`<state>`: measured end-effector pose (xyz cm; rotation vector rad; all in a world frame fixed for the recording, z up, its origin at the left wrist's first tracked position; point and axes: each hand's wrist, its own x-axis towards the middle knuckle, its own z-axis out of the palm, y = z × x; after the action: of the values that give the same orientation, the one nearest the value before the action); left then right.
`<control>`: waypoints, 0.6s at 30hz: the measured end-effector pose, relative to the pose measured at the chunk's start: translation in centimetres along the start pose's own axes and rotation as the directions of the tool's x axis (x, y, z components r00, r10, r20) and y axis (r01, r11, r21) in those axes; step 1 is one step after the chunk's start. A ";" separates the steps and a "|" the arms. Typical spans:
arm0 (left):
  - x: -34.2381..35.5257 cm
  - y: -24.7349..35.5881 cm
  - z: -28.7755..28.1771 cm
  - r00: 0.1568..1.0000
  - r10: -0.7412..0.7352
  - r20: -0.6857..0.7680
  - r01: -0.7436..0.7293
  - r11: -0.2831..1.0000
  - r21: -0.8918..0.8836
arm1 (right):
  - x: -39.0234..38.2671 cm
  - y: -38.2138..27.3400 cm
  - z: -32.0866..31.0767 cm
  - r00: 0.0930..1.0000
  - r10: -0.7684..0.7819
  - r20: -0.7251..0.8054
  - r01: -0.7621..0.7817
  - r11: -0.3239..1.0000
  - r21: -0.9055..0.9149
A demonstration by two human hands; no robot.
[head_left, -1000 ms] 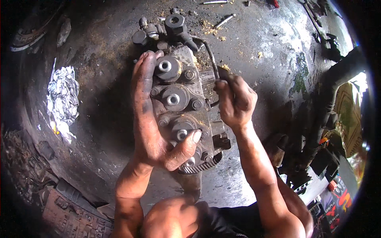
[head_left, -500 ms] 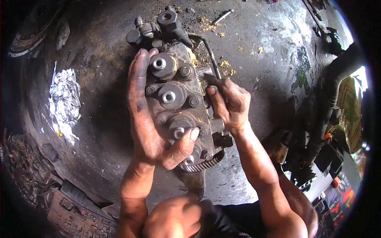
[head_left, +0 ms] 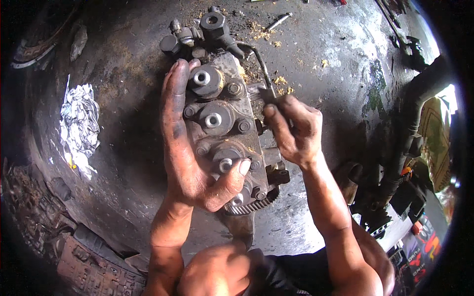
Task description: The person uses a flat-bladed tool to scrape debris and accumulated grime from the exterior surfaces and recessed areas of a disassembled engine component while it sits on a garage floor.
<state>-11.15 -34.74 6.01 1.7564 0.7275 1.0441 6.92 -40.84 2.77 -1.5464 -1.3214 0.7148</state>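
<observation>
A greasy metal pump block (head_left: 231, 106) stands in the middle, with several round fittings in a row along its top and a toothed gear (head_left: 247, 206) at its near end. My left hand (head_left: 185, 158) grips its left side, fingers stretched along it and thumb over the near fittings. A thin bent metal pipe (head_left: 260, 63) runs from the fittings at the far end down the right side. Its lower end, a dark small piece, is pinched in my right hand (head_left: 296, 128), just off the block. The fingers partly hide that piece.
The block rests on a dark, oily metal surface (head_left: 335, 98). A crumpled white rag (head_left: 79, 123) lies at left, a small bolt (head_left: 279, 21) and yellowish crumbs beyond the block. Dirty metal parts (head_left: 98, 261) stand lower left; a thick dark pipe (head_left: 419, 113) rises at right.
My right hand has shifted a little to the right, away from the block's side. The block, its pipe and my left hand have moved very slightly right.
</observation>
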 end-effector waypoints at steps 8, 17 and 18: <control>-0.2 -0.4 -0.2 0.999 0.036 0.001 -0.035 0.993 0.113 | 0.7 -1.3 -1.2 0.980 0.131 0.151 -0.126 0.991 -0.046; -0.1 -0.6 -0.2 0.999 0.044 0.005 -0.045 0.987 0.152 | 1.2 -3.1 -2.3 0.918 0.356 0.176 -0.357 0.934 -0.024; -0.1 -0.7 -0.1 0.999 0.048 0.010 -0.049 0.987 0.150 | 1.5 -3.4 -2.6 0.911 0.367 0.189 -0.351 0.929 -0.116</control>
<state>-11.32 -34.47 5.38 1.9144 0.7800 1.0385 8.17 -40.21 7.05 -1.8460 -1.2365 1.0909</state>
